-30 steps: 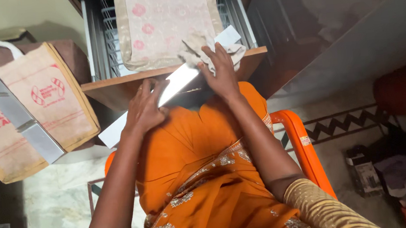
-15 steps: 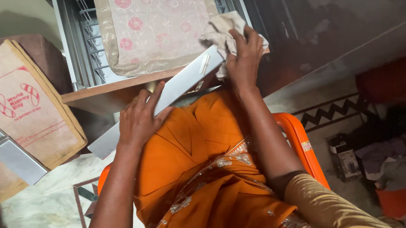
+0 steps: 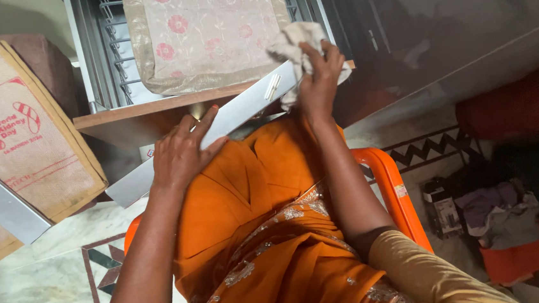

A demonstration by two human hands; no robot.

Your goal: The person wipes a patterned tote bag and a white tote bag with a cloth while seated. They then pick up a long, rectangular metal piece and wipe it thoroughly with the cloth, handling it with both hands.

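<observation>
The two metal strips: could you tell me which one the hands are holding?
The strip across the lap, held by the left hand and wiped with the cloth; the other leans untouched on the bag.

A home is showing here: a patterned tile floor (image 3: 55,284), an orange plastic chair (image 3: 391,190), a jute bag (image 3: 21,136) and a wire-basket drawer (image 3: 109,68).
</observation>
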